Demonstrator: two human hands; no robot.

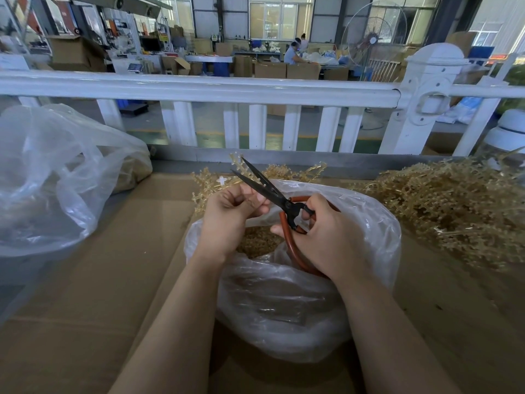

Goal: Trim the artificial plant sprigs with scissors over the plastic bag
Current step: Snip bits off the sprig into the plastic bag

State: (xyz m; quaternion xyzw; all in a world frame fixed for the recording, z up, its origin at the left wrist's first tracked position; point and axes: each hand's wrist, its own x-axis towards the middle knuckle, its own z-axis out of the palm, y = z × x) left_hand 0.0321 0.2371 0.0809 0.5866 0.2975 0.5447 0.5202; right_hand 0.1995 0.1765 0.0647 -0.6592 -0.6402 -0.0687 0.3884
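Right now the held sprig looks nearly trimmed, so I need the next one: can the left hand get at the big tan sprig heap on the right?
Probably not directly: the right hand, black scissors and clear plastic bag lie between the left hand and the tan sprig heap.

This is a big factory hall. Across the top of the frame stand stacks of brown cardboard boxes [270, 70], high windows [274, 17] and a tall round fan [374, 38]. A worker [290, 54] (far off, upper middle) bends over the boxes. A white fence [199, 91] runs across the middle. At the right, a heap of tan plastic sprigs [454, 211] lies on a cardboard-covered surface [85, 294].
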